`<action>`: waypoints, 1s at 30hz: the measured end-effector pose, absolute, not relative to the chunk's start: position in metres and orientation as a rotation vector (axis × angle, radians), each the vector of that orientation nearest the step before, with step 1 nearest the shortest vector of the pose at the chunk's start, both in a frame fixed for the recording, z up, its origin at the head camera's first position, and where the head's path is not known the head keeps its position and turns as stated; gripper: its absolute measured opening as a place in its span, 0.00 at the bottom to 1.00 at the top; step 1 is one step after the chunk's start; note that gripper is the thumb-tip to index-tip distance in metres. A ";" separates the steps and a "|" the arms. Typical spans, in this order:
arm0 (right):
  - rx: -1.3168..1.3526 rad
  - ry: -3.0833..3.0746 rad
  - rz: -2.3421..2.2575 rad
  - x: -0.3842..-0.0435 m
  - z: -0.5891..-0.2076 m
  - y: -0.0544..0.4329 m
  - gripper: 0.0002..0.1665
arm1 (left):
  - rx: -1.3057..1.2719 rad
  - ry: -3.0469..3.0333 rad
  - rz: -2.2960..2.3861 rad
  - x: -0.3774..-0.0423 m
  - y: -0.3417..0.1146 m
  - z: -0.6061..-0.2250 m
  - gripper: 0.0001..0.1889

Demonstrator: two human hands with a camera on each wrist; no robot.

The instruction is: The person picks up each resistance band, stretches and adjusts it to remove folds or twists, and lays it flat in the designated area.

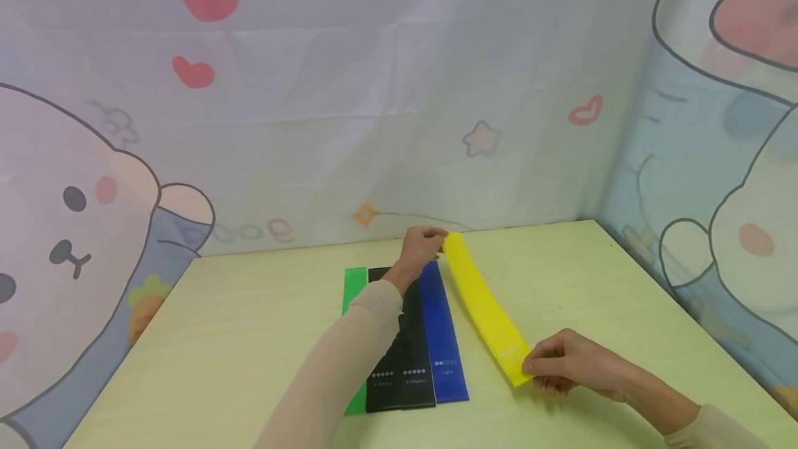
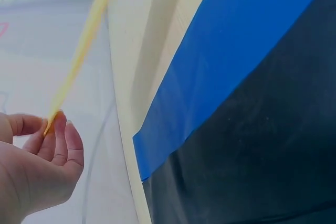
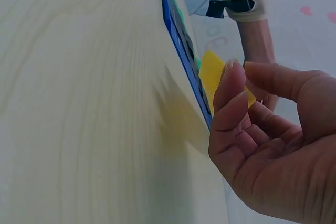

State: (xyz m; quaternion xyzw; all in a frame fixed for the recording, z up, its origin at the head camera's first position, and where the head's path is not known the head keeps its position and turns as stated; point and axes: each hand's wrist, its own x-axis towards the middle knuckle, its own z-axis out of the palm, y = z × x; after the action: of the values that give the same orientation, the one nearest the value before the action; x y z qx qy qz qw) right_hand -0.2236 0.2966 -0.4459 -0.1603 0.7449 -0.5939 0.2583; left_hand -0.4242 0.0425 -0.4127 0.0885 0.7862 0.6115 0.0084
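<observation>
A yellow resistance band point(image 1: 483, 300) stretches lengthwise between my two hands, to the right of the other bands. My left hand point(image 1: 422, 248) pinches its far end between thumb and fingers, also plain in the left wrist view. At the near end, thumb and fingers of my right hand point(image 1: 570, 364) pinch the band's corner. The band casts a shadow on the table in the right wrist view. A blue band point(image 1: 445, 345) printed "Light" lies flat beside black bands point(image 1: 414, 359). A green band point(image 1: 357, 283) lies at their left, partly hidden by my left arm.
The pale wooden table point(image 1: 206, 345) carries the row of bands near its middle. A cloth backdrop point(image 1: 324, 123) with cartoon animals and hearts rises behind the far edge and along both sides.
</observation>
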 end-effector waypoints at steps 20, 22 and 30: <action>-0.385 1.884 -1.649 -0.221 -0.460 0.271 0.15 | 0.318 2.226 1.862 -0.427 0.049 -0.421 0.24; -0.381 1.876 -1.649 -0.220 -0.461 0.267 0.14 | 0.324 2.216 1.839 -0.426 0.049 -0.422 0.25; -0.336 1.931 -1.647 -0.216 -0.464 0.255 0.15 | 0.398 2.233 1.742 -0.423 0.050 -0.422 0.26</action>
State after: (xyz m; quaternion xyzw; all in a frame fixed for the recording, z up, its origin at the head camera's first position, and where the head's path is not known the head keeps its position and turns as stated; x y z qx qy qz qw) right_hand -0.2164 0.2549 -0.4641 -0.1257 0.7227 -0.6163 0.2865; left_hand -0.4229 0.0501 -0.4217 0.1378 0.7731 0.6030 0.1403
